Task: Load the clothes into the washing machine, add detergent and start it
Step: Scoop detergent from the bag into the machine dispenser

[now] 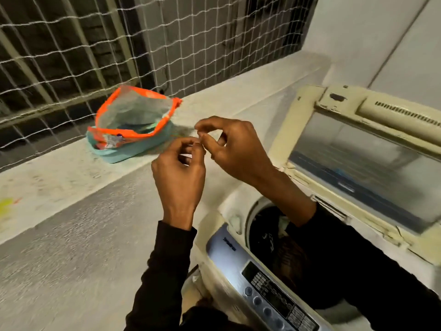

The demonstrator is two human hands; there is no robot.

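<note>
Washing machine (274, 271): it stands at your lower right, a top loader with its yellowed lid (372, 163) raised and tilted back toward the wall. Dark clothes (269, 237) lie inside the round drum opening, partly hidden under your right forearm. Along the near edge runs the control panel (267, 292), a dark display above a row of round buttons.

Your left hand (179, 173) is raised in front of the ledge, fingers curled, thumb and forefinger pressed together. Your right hand (236, 149) meets it from the right, its own thumb and forefinger pinched at the same spot, the remaining fingers loosely bent. Whatever sits between the fingertips is too small and blurred to make out, so you cannot tell what either hand holds. Both arms wear dark sleeves (162, 271).

Behind your hands, on the pale concrete ledge (59, 177), an opened detergent pouch (133, 125) in orange and teal stands with its torn mouth gaping upward. Beyond the ledge, white netting (71, 44) covers a metal grille.
</note>
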